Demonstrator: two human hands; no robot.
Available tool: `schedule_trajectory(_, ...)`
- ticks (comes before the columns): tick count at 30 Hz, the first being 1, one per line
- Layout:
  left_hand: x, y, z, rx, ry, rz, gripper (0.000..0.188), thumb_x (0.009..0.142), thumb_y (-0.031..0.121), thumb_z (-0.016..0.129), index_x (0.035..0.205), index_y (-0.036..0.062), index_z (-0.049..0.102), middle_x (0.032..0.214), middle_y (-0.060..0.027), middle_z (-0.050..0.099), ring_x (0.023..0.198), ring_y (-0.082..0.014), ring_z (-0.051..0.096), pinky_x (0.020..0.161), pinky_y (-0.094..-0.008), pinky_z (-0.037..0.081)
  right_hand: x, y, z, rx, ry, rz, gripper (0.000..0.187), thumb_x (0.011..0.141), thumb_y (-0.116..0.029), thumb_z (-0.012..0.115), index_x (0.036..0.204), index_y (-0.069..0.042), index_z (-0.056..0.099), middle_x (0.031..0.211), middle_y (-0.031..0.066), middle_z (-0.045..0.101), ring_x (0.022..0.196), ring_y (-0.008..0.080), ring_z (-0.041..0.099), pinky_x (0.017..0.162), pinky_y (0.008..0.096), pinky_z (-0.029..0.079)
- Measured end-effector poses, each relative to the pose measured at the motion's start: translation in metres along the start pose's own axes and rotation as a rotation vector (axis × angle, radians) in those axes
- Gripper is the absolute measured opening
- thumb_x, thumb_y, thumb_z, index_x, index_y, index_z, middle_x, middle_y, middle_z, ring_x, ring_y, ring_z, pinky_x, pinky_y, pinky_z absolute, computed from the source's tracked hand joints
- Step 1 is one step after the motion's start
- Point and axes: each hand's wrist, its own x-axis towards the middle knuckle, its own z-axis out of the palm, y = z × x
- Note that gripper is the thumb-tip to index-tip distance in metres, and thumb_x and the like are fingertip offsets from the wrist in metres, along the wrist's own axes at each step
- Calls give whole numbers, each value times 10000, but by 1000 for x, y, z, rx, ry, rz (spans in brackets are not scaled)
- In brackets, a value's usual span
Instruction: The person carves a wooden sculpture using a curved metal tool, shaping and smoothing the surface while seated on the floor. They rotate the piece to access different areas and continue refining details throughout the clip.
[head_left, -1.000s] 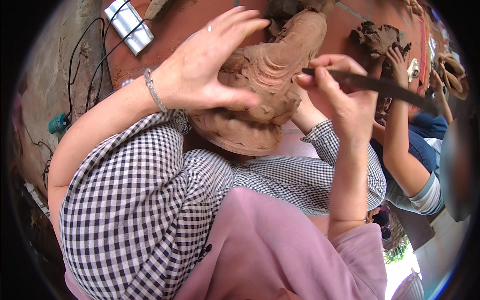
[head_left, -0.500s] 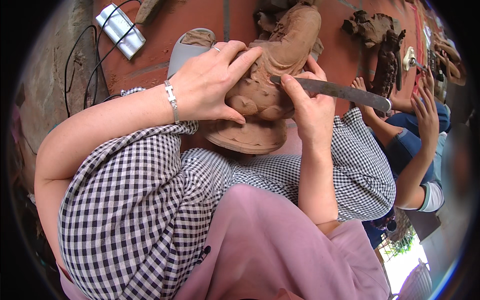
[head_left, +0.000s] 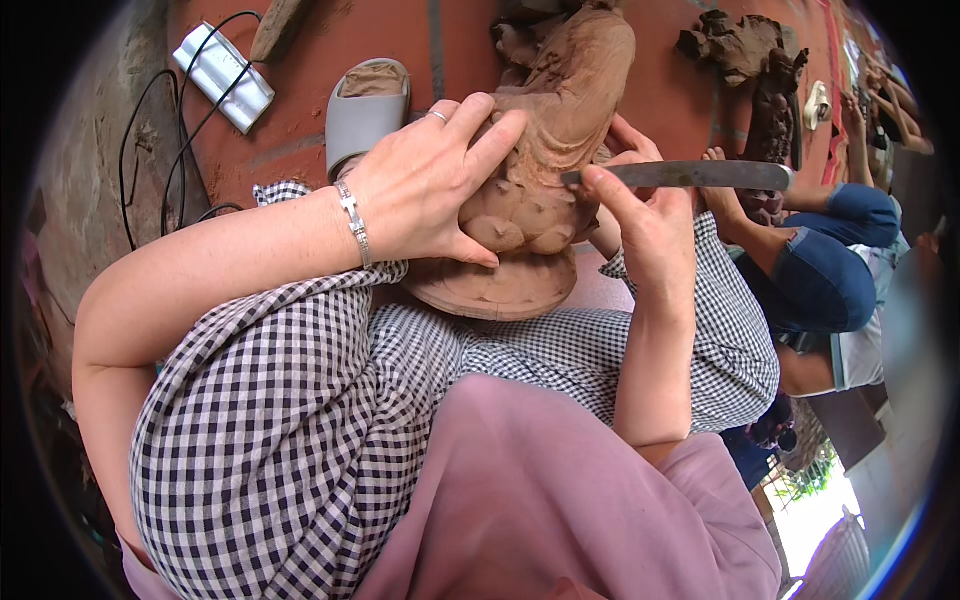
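Note:
A brown carved wooden figure [head_left: 575, 90] leans away from me, its round base [head_left: 500, 292] toward my lap. My left hand [head_left: 425, 185] holds the figure from the left, its thumb low near the base and its fingers spread over the carved folds. In my right hand [head_left: 652, 225] is a flat, dark metal carving blade [head_left: 705, 175] with a rounded outer end. The thumb presses on it near its inner end, which meets the figure's carved surface. Some right fingers are hidden behind the blade and the figure.
A grey slipper [head_left: 368, 115] lies on the red tile floor beyond my left hand. Farther left are a silver metal object [head_left: 225, 78] and a black cable [head_left: 180, 150]. Dark carved wood pieces [head_left: 735, 48] stand at the far right. Another person's bent knee [head_left: 825, 275] is close on the right.
My right hand and the blade have shifted right and slightly down, and the blade lies more level. The view has moved a little, showing more of the slipper. The other person's raised hand has left its place.

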Motion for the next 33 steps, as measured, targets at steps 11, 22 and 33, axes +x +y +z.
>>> schedule_trajectory(11, 0, -5, -2, -23, 24, 20, 1234, 555, 490, 942, 1502, 18, 308, 1360, -242, 453, 1155, -412, 580, 941, -437, 552, 5, -1, -1, 81, 5, -56, 441, 867, -125, 772, 1208, 109, 620, 1261, 164, 661, 1160, 212, 627, 1011, 359, 490)
schedule_trajectory(22, 2, -4, -10, -24, -27, 10, 1253, 541, 488, 948, 1528, 35, 322, 1376, -258, 469, 1162, -416, 593, 951, -446, 540, 3, 6, -6, -11, -12, -98, 203, 870, -115, 755, 931, 71, 702, 1386, 253, 592, 1093, 267, 680, 890, 360, 562)
schedule_trajectory(33, 6, -4, -13, 21, -63, 3, 1252, 552, 542, 923, 1531, 50, 317, 1384, -253, 469, 1192, -409, 585, 941, -449, 546, -6, -1, 5, -67, 49, -137, 202, 874, -142, 755, 886, 54, 708, 1379, 232, 602, 1007, 258, 704, 853, 348, 567)
